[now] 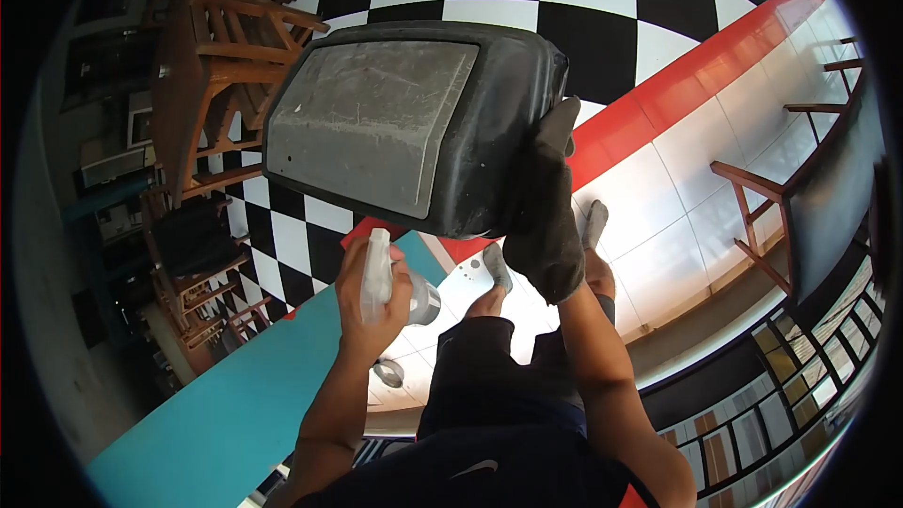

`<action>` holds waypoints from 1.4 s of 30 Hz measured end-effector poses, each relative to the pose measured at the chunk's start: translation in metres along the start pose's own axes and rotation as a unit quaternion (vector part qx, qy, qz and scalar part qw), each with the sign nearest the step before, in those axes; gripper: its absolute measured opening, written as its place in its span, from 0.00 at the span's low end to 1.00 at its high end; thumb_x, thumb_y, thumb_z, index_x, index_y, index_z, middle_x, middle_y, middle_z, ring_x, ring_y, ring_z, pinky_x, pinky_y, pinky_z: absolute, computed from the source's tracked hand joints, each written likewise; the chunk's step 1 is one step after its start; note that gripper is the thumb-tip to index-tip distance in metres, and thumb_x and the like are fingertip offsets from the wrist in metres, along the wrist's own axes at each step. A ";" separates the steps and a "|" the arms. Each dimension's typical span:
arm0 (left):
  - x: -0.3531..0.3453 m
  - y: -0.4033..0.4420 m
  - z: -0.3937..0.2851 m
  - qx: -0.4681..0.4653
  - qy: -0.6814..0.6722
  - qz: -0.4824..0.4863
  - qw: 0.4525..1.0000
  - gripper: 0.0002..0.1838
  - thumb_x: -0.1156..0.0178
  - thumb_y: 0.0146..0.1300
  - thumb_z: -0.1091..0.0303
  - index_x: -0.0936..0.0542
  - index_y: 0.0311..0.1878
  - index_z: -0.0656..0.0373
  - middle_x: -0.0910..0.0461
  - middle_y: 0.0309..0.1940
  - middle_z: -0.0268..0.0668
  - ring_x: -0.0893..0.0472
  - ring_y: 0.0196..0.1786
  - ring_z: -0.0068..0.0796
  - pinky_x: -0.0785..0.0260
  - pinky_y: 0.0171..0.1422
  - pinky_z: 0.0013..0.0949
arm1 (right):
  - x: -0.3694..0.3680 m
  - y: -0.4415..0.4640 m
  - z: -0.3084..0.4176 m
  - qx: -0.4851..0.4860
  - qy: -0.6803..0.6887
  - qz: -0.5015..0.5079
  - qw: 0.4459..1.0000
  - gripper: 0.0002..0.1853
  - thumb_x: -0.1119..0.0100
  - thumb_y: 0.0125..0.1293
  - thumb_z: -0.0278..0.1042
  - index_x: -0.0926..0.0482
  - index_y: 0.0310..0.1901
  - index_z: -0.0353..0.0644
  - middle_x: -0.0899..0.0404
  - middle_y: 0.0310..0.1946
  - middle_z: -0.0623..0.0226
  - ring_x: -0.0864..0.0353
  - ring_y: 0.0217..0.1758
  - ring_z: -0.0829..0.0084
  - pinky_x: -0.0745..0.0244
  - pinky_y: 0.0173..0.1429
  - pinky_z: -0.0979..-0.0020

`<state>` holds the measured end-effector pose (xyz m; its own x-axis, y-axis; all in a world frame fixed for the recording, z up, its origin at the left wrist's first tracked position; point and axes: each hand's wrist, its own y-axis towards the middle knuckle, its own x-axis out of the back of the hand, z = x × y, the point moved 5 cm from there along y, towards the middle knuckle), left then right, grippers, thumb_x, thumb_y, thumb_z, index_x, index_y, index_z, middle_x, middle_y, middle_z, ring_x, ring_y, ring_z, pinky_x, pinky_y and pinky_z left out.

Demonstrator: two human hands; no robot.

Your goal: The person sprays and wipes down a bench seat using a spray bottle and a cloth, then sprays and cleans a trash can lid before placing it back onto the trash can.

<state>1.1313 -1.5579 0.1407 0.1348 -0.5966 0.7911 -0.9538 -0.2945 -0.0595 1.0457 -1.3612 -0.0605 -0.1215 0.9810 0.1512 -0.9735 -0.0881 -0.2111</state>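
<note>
My left hand point(388, 296), bare, is closed around a spray bottle with a white trigger head and a clear body point(428, 305). Its fingers wrap the neck just below the near edge of a black plastic swing-bin lid point(489, 132). The lid is tilted up in front of me, its grey flap point(367, 113) scratched and streaked with dust. My right hand point(550, 207) wears a dark grey glove and grips the lid's right end, thumb along the side. The other gloved fingers are hidden behind the lid.
A teal tabletop point(216, 395) lies at lower left. Stacked wooden chairs point(226, 66) stand to the left. Below are a black-and-white checkered floor point(588, 38), a red strip point(649, 99) and white tiles point(677, 179). At right is a dark-topped table point(832, 198).
</note>
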 end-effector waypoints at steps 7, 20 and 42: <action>-0.095 -0.008 -0.018 0.152 0.127 -0.020 0.980 0.10 0.35 0.61 0.69 0.22 0.34 0.66 0.22 0.28 0.46 0.19 0.34 0.47 0.29 0.37 0.44 | 0.130 0.042 0.063 -0.135 0.010 0.081 0.987 0.29 0.42 0.48 0.16 0.27 0.57 0.36 0.25 0.50 0.55 0.30 0.55 0.53 0.34 0.59 0.61; -0.190 0.116 -0.055 0.040 0.130 -0.138 0.981 0.15 0.37 0.65 0.64 0.23 0.26 0.64 0.24 0.22 0.47 0.22 0.26 0.53 0.31 0.32 0.49 | 0.203 0.086 0.051 -0.143 0.073 0.102 0.982 0.28 0.42 0.53 0.22 0.29 0.60 0.38 0.28 0.55 0.55 0.33 0.58 0.49 0.36 0.61 0.55; -0.015 -0.001 0.108 0.079 0.091 0.041 0.992 0.46 0.44 0.54 0.81 0.45 0.79 0.62 0.55 0.81 0.55 0.35 0.75 0.56 0.30 0.68 0.43 | -0.111 0.031 0.064 0.318 -0.322 0.033 0.891 0.33 0.42 0.67 0.43 0.34 0.72 0.45 0.37 0.72 0.53 0.44 0.76 0.37 0.46 0.73 0.34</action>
<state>1.1591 -1.6293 0.0628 -0.0061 -0.4835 0.8753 -0.9039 -0.3717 -0.2116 1.0167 -1.4841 -0.0219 -0.0695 0.6848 0.7254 -0.8477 -0.4239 0.3189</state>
